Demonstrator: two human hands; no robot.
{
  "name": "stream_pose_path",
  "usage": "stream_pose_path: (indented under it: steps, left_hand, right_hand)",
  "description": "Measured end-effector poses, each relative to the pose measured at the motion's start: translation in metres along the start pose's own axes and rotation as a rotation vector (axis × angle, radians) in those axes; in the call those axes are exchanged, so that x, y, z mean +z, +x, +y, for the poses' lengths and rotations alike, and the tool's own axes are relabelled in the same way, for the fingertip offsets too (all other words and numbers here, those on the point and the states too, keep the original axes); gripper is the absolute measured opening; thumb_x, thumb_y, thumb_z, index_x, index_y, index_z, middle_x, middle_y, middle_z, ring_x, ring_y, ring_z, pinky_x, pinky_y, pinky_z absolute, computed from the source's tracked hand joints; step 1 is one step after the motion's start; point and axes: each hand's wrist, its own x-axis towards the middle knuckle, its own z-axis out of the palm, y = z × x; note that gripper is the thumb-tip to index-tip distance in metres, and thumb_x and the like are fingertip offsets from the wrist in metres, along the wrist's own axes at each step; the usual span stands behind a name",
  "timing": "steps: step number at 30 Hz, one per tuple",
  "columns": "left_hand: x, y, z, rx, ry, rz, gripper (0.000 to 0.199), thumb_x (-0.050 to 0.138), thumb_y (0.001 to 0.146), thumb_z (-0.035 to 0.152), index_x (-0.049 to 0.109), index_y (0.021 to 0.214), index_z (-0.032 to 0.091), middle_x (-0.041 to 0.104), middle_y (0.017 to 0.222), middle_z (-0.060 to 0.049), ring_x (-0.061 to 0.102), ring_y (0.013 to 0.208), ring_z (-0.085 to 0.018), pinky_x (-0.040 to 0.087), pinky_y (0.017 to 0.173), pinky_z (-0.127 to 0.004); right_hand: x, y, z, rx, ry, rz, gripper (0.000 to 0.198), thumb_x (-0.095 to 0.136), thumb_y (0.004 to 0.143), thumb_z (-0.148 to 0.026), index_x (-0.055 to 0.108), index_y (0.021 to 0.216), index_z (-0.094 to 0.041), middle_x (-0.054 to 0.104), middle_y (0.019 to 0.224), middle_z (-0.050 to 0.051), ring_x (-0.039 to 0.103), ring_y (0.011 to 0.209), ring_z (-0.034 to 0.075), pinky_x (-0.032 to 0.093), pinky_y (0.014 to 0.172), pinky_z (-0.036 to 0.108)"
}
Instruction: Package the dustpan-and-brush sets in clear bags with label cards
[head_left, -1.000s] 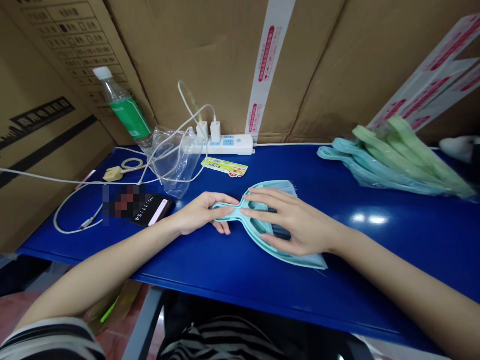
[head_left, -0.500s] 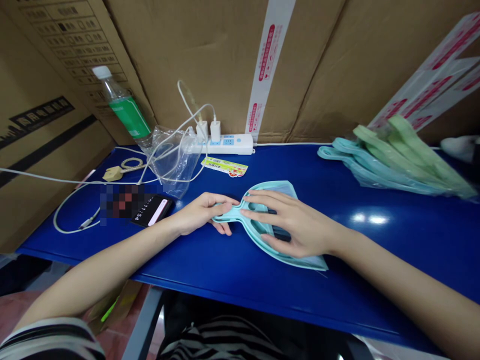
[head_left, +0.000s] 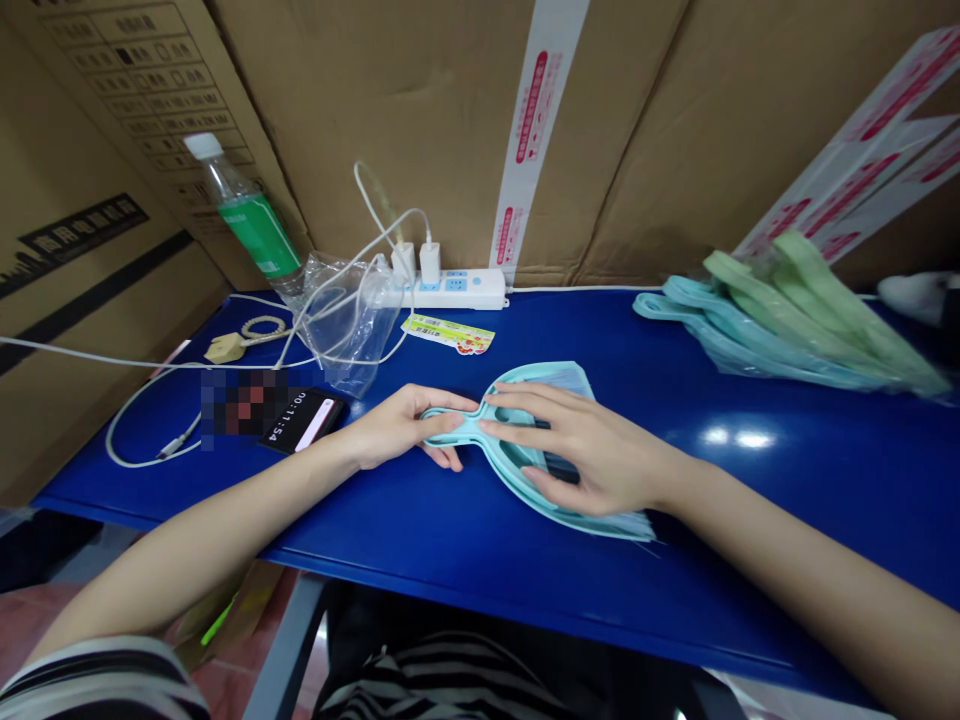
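Observation:
A light-blue hand brush and dustpan set (head_left: 517, 475), one part nested in the other, lies on the blue table with its handle pointing left. Pale bristles (head_left: 634, 525) stick out past its wide right end. My left hand (head_left: 412, 425) is closed around the handle, thumb on top and fingers beneath. Spread over the wide part are the fingers of my right hand (head_left: 592, 450), resting on its upper face. A dark gap shows under that palm, and much of the middle is hidden by it.
Bagged light-blue and green brush sets (head_left: 795, 320) lie at the back right. A power strip (head_left: 472, 288) with chargers, cables, a clear plastic bag (head_left: 352, 350), a label card (head_left: 450, 332), a phone (head_left: 304, 420) and a green-labelled bottle (head_left: 259, 235) occupy the left and back. Cardboard boxes (head_left: 420, 100) stand behind.

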Motion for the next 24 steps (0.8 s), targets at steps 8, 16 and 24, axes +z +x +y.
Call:
stream_pose_path:
  steps: [8, 16, 24]
  left_hand:
    - [-0.0007, 0.0004, 0.0001, -0.001, 0.01, -0.006, 0.052, 0.075, 0.08, 0.039, 0.062, 0.121, 0.01, 0.072, 0.066, -0.003, 0.071, 0.058, -0.016, 0.054, 0.053, -0.022]
    - [-0.0004, 0.0008, -0.0009, 0.007, 0.021, -0.001, 0.054, 0.076, 0.079, 0.039, 0.061, 0.122, 0.01, 0.072, 0.068, -0.003, 0.071, 0.058, -0.016, 0.054, 0.055, -0.024]
    - [0.0003, 0.0005, -0.0009, 0.022, 0.033, -0.009, 0.053, 0.074, 0.081, 0.038, 0.059, 0.121, 0.008, 0.071, 0.067, -0.003, 0.07, 0.058, -0.016, 0.054, 0.054, -0.023]
  right_hand:
    - [-0.0001, 0.0003, -0.0009, 0.018, 0.012, -0.011, 0.045, 0.047, 0.087, -0.023, 0.058, 0.13, -0.019, 0.061, 0.13, 0.017, 0.053, 0.126, 0.028, 0.05, 0.096, 0.051]
    - [0.0, 0.0009, -0.0011, 0.015, -0.01, 0.0, 0.044, 0.046, 0.085, -0.023, 0.061, 0.126, -0.017, 0.062, 0.128, 0.017, 0.055, 0.123, 0.028, 0.051, 0.095, 0.051]
    - [0.0016, 0.002, -0.0014, 0.005, -0.039, 0.024, 0.043, 0.047, 0.085, -0.025, 0.062, 0.124, -0.016, 0.063, 0.127, 0.017, 0.056, 0.121, 0.028, 0.051, 0.094, 0.05]
